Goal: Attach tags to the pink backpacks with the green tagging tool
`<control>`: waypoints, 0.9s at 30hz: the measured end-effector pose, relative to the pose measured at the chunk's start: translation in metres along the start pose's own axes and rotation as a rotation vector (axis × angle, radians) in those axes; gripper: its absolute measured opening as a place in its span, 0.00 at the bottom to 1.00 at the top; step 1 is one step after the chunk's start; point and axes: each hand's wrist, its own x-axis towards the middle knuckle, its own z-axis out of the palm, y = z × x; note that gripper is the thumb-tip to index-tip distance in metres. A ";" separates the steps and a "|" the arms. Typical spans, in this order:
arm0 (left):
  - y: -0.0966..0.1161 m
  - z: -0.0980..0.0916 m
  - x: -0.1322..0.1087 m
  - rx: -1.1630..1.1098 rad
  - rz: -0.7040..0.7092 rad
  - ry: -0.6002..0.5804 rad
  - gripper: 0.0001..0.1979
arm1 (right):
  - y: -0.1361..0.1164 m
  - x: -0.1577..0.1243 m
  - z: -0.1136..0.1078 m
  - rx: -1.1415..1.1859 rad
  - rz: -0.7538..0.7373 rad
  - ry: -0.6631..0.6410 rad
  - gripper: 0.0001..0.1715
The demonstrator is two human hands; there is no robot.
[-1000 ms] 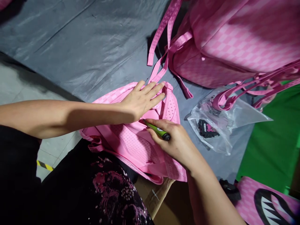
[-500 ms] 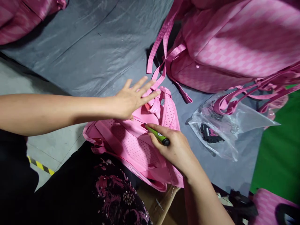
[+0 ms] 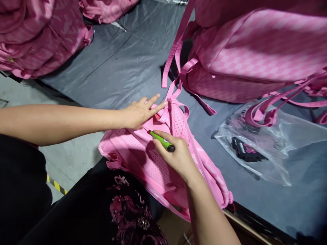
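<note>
A pink backpack (image 3: 153, 156) lies with its dotted mesh back panel and straps facing up, partly over my lap and the table's edge. My left hand (image 3: 143, 112) rests on its upper part with the fingers spread, holding nothing. In my right hand (image 3: 176, 153) is a green tool (image 3: 162, 141) with a black end, shaped like a small cutter or pen. Its thin tip points at a seam near my left thumb. What the tip touches is too small to tell.
A large checkered pink backpack (image 3: 242, 58) stands on the grey-covered table (image 3: 109, 64) at the upper right. Beside it lies a clear plastic bag (image 3: 276, 160) holding black tags (image 3: 246, 149). More pink bags (image 3: 43, 37) sit at the upper left. Grey floor shows at the left.
The view has shifted, showing more of the bags at the upper left. My left hand has come down onto the backpack, and the green tool has moved left, closer to my left thumb.
</note>
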 end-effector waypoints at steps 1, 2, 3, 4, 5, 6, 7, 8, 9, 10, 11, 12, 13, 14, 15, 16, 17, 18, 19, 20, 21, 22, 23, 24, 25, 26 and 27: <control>-0.002 0.000 -0.001 -0.007 0.021 0.005 0.56 | -0.001 -0.001 -0.002 0.015 -0.003 -0.014 0.19; -0.004 0.001 -0.001 -0.013 0.035 0.007 0.54 | -0.002 -0.001 -0.003 0.013 -0.006 -0.029 0.19; -0.006 0.001 -0.002 -0.020 0.047 0.005 0.53 | -0.003 0.000 -0.003 -0.002 -0.006 -0.042 0.19; -0.007 0.000 -0.002 -0.027 0.055 0.001 0.53 | -0.004 0.001 -0.003 -0.026 -0.004 -0.054 0.19; -0.009 0.000 -0.001 -0.034 0.060 -0.005 0.54 | -0.005 0.002 -0.003 -0.054 -0.001 -0.063 0.20; -0.010 -0.001 0.000 -0.039 0.061 -0.009 0.54 | -0.005 0.004 -0.002 -0.080 -0.001 -0.070 0.20; -0.011 -0.002 0.000 -0.041 0.063 -0.012 0.55 | -0.005 0.005 -0.001 -0.101 -0.005 -0.073 0.21; -0.013 -0.002 0.001 -0.041 0.068 -0.015 0.55 | -0.005 0.007 0.000 -0.119 -0.011 -0.071 0.21; -0.014 -0.003 0.002 -0.040 0.077 -0.018 0.56 | -0.005 0.007 0.001 -0.135 -0.019 -0.066 0.21; -0.015 -0.004 0.002 -0.040 0.088 -0.024 0.56 | -0.005 0.008 0.001 -0.150 -0.027 -0.058 0.21; -0.015 -0.005 0.003 -0.040 0.096 -0.030 0.55 | -0.005 0.008 0.002 -0.165 -0.035 -0.051 0.20; -0.016 -0.005 0.002 -0.041 0.099 -0.036 0.55 | -0.005 0.008 0.002 -0.176 -0.039 -0.048 0.20; -0.016 -0.006 0.002 -0.041 0.095 -0.040 0.55 | -0.006 0.007 0.002 -0.182 -0.042 -0.050 0.20; -0.017 -0.006 0.001 -0.042 0.085 -0.042 0.54 | -0.007 0.007 0.002 -0.182 -0.044 -0.056 0.19; -0.017 -0.007 0.000 -0.041 0.075 -0.044 0.55 | -0.008 0.007 0.002 -0.176 -0.046 -0.061 0.18; -0.018 -0.008 0.000 -0.040 0.069 -0.050 0.55 | -0.009 0.008 0.003 -0.167 -0.052 -0.064 0.18; -0.019 -0.008 0.000 -0.039 0.069 -0.061 0.56 | -0.010 0.008 0.004 -0.153 -0.065 -0.063 0.17; -0.020 -0.010 0.000 -0.037 0.077 -0.078 0.56 | -0.012 0.009 0.005 -0.142 -0.086 -0.056 0.16; -0.021 -0.011 0.001 -0.035 0.087 -0.098 0.56 | -0.013 0.010 0.008 -0.134 -0.114 -0.046 0.15; -0.023 -0.012 0.001 -0.034 0.099 -0.117 0.57 | -0.014 0.011 0.011 -0.123 -0.139 -0.035 0.14; -0.024 -0.012 0.002 -0.034 0.111 -0.130 0.56 | -0.014 0.012 0.014 -0.105 -0.156 -0.029 0.13; -0.026 -0.012 0.002 -0.037 0.119 -0.133 0.56 | -0.014 0.012 0.017 -0.078 -0.161 -0.031 0.12; -0.027 -0.012 0.002 -0.042 0.124 -0.128 0.55 | -0.014 0.012 0.021 -0.045 -0.153 -0.039 0.12; -0.027 -0.010 0.001 -0.047 0.124 -0.113 0.54 | -0.014 0.011 0.024 -0.007 -0.134 -0.047 0.12; -0.027 -0.009 0.000 -0.052 0.117 -0.091 0.53 | -0.013 0.010 0.026 0.027 -0.112 -0.051 0.13; -0.026 -0.006 -0.001 -0.056 0.097 -0.068 0.53 | -0.011 0.009 0.028 0.046 -0.088 -0.043 0.13; -0.026 -0.004 -0.002 -0.062 0.064 -0.049 0.53 | -0.009 0.009 0.030 0.048 -0.069 -0.027 0.14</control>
